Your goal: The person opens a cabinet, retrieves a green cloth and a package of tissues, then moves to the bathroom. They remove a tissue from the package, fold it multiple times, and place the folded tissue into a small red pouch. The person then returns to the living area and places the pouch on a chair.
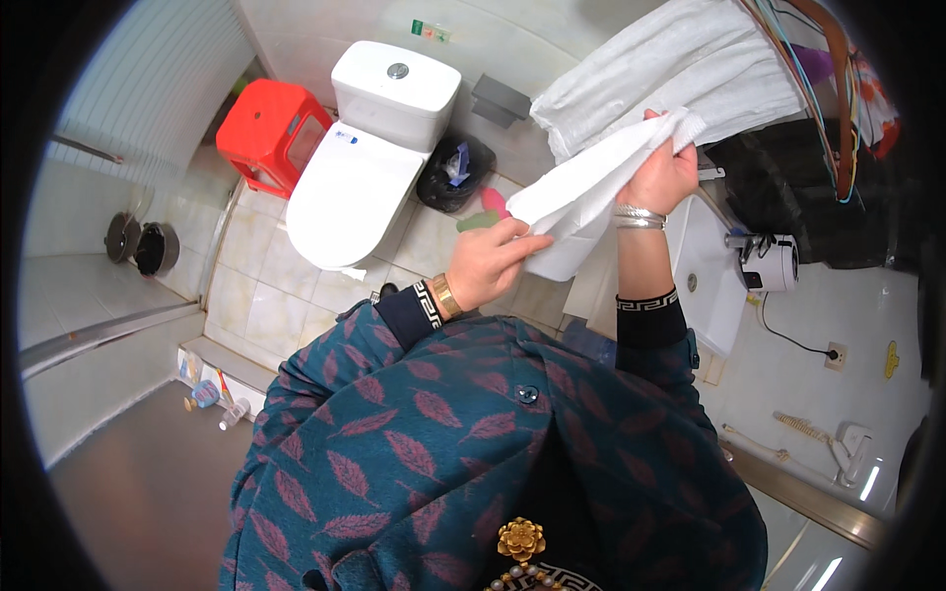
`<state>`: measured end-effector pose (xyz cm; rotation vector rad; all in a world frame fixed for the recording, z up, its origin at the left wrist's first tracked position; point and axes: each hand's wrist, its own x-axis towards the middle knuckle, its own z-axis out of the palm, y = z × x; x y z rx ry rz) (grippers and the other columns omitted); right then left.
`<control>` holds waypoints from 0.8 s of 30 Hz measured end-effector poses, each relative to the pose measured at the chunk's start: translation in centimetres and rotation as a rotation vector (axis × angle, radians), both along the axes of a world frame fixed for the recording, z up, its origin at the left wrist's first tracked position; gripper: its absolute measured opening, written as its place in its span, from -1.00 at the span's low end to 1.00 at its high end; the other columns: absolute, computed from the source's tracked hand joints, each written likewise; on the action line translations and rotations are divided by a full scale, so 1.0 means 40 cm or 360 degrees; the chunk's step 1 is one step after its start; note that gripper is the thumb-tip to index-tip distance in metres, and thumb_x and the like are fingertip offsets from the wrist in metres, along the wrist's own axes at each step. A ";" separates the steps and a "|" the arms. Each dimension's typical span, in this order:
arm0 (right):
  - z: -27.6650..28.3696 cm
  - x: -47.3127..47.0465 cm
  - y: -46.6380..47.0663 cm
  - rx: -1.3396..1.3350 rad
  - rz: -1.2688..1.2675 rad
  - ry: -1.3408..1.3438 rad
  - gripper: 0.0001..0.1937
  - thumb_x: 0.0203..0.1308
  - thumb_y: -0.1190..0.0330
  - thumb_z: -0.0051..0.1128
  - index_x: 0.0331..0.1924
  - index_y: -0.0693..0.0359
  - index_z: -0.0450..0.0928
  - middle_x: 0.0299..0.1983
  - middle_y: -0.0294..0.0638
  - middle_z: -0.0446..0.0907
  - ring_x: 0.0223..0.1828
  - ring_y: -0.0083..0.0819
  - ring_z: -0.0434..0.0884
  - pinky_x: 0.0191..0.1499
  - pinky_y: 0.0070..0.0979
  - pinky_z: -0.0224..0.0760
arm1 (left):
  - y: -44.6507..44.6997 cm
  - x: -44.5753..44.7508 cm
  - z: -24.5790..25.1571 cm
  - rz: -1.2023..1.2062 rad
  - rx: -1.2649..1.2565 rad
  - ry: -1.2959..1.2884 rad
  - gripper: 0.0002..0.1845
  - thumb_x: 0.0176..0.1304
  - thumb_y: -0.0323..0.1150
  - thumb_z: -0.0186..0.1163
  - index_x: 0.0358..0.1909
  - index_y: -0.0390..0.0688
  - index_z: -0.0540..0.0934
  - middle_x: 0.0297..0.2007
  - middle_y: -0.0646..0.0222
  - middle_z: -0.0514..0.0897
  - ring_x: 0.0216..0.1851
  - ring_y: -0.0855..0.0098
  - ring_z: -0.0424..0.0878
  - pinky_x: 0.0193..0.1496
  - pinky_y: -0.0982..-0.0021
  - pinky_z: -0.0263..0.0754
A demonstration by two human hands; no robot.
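Observation:
Both hands hold a folded white paper sheet or thin cloth (591,181); which of the two, I cannot tell. My left hand (488,262) pinches its lower left end, with the index finger stretched along it. Higher up and to the right, my right hand (659,177) grips the other end, fingers closed around it. Behind the right hand hangs a large crumpled white sheet of cloth or plastic (665,74). To the left of my hands stands a white toilet (355,192) with its lid down.
A red plastic stool (262,133) stands left of the toilet, a black-lined waste bin (454,173) right of it. The washbasin (706,281) lies right of my right forearm. Bottles (235,414) stand on a ledge at lower left. A cord runs to a wall socket (835,356).

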<state>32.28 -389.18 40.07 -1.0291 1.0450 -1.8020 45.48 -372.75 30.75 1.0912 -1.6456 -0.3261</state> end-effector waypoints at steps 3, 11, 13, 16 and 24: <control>0.002 0.019 -0.004 0.0046 -0.0035 -0.0044 -0.91 0.25 0.54 0.09 -0.25 0.39 0.59 -0.30 -0.20 0.66 -0.34 -0.53 0.57 -0.24 -0.55 0.47 | 0.000 -0.017 0.004 -0.0032 0.0146 0.0186 -0.76 0.06 -0.50 0.19 -0.20 -0.10 0.64 -0.36 0.31 0.58 -0.45 0.23 0.57 -0.41 0.32 0.46; 0.017 0.021 0.010 0.0145 0.0015 -0.0024 -0.88 0.22 0.53 0.10 -0.23 0.40 0.60 -0.30 -0.23 0.66 -0.32 -0.55 0.57 -0.22 -0.57 0.46 | -0.017 -0.007 -0.015 0.0038 0.0332 0.0381 -0.71 -0.01 -0.29 0.45 -0.27 -0.19 0.65 -0.35 0.26 0.61 -0.46 0.29 0.58 -0.41 0.38 0.46; 0.016 0.018 0.007 0.0186 -0.0006 -0.0058 -0.88 0.22 0.54 0.11 -0.22 0.41 0.60 -0.30 -0.22 0.66 -0.32 -0.55 0.58 -0.21 -0.56 0.46 | -0.021 0.008 -0.016 0.0019 0.0370 0.0390 -0.69 -0.02 -0.26 0.46 -0.27 -0.20 0.65 -0.34 0.26 0.62 -0.44 0.30 0.59 -0.39 0.38 0.46; 0.012 0.014 0.002 0.0204 -0.0052 -0.0074 -0.88 0.21 0.53 0.12 -0.23 0.41 0.60 -0.30 -0.22 0.65 -0.30 -0.54 0.58 -0.18 -0.55 0.46 | -0.022 0.035 -0.007 -0.0009 0.0310 0.0351 -0.66 -0.04 -0.23 0.48 -0.28 -0.21 0.66 -0.34 0.26 0.64 -0.42 0.29 0.61 -0.37 0.38 0.48; -0.006 0.000 -0.008 0.0247 0.0024 -0.0168 -0.87 0.22 0.50 0.14 -0.24 0.43 0.60 -0.28 -0.20 0.66 -0.26 -0.50 0.58 -0.14 -0.53 0.45 | -0.031 0.026 0.004 0.0208 0.0406 0.0255 -0.80 0.05 -0.37 0.40 -0.30 -0.22 0.67 -0.39 0.27 0.63 -0.44 0.31 0.61 -0.42 0.41 0.48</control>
